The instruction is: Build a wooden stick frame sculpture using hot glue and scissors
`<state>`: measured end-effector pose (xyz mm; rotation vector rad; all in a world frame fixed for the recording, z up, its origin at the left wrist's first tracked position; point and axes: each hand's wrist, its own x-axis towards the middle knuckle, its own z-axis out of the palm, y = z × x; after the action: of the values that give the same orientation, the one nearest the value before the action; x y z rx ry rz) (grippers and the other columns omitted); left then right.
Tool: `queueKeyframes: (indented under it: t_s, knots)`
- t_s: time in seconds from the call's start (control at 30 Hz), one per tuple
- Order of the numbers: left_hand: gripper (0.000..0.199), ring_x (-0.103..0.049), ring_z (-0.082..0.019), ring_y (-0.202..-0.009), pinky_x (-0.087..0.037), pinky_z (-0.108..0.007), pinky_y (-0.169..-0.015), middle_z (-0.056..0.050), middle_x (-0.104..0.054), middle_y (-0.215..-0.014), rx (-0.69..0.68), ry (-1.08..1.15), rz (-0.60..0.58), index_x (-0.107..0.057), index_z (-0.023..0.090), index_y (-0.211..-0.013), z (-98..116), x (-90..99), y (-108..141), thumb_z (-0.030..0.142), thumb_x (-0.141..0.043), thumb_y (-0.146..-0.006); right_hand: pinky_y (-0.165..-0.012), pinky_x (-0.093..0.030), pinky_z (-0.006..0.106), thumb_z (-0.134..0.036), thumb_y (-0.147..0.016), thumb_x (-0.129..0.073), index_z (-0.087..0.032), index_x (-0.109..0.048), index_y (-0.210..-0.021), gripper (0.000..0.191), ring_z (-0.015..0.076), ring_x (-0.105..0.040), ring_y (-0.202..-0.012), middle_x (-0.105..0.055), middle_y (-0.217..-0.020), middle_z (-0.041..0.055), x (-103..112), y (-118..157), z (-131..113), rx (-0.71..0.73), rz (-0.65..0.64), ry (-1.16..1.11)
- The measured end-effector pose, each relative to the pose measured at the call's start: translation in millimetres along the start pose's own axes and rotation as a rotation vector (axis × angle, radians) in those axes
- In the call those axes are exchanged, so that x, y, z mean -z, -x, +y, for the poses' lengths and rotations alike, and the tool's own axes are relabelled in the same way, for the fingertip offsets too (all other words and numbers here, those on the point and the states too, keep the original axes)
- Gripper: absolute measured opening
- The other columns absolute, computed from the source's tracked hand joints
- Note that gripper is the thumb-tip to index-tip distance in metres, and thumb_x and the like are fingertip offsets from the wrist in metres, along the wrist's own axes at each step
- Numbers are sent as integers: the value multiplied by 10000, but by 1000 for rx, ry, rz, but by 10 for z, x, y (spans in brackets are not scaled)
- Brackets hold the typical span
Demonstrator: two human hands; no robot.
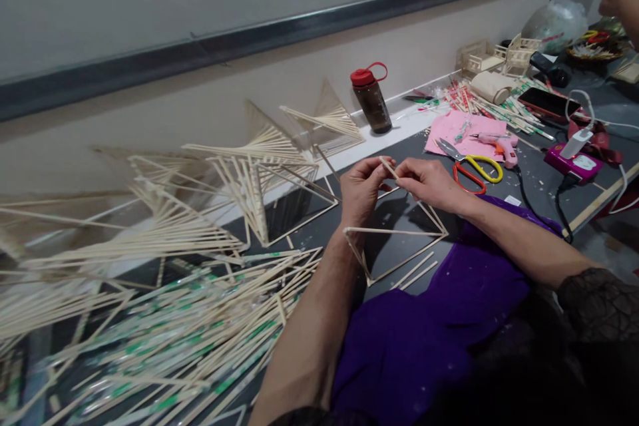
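Both of my hands meet over the dark table at a top corner of a frame made of thin wooden sticks [399,231]. My left hand [363,185] closes its fingers around the far side of that corner. From the right, my right hand [428,181] pinches a short stick end [389,168] where the sticks join. The frame's lower corners rest near the table, below my wrists. Two loose sticks [418,274] lie beside it, next to the purple cloth [479,266]. Some of the frame is hidden behind my left forearm.
Stick structures [269,146] and a pile of wrapped chopsticks [200,326] fill the left. A red-capped bottle [372,103] stands by the wall. To the right lie scissors [469,166], a pink glue gun [502,145] and a purple power strip [573,163]. Another person's hand [619,0] shows far right.
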<state>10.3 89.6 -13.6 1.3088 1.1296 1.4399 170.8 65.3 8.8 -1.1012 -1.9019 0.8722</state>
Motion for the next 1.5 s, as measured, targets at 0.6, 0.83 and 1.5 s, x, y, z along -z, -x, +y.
queueKeyframes:
  t_s: [0.6, 0.83, 1.5]
  knots:
    - [363, -696, -149, -657, -506, -205, -463, -75, -764, -994, 29, 57, -41, -744, 185, -955, 63, 38, 5, 387, -759, -654, -633, -368, 241, -182, -875, -557, -173, -597, -838, 56, 113, -528, -662, -587, -692, -24, -21, 26, 69, 15, 41, -43]
    - [394, -664, -116, -615, -478, -181, -451, -73, -759, -934, -11, 68, -18, -753, 172, -905, 81, -5, 24, 465, -807, -648, -621, -356, 230, -175, -879, -550, -170, -606, -849, 64, 105, -522, -639, -571, -665, -37, -31, 31, 97, 39, 44, -43]
    - [351, -636, -98, -601, -441, -174, -462, -48, -744, -898, 40, 47, -28, -740, 177, -834, 186, -36, 55, 456, -813, -634, -626, -357, 231, -213, -892, -546, -170, -606, -847, 87, 111, -525, -653, -589, -687, -25, -22, 19, 90, 42, 35, -16]
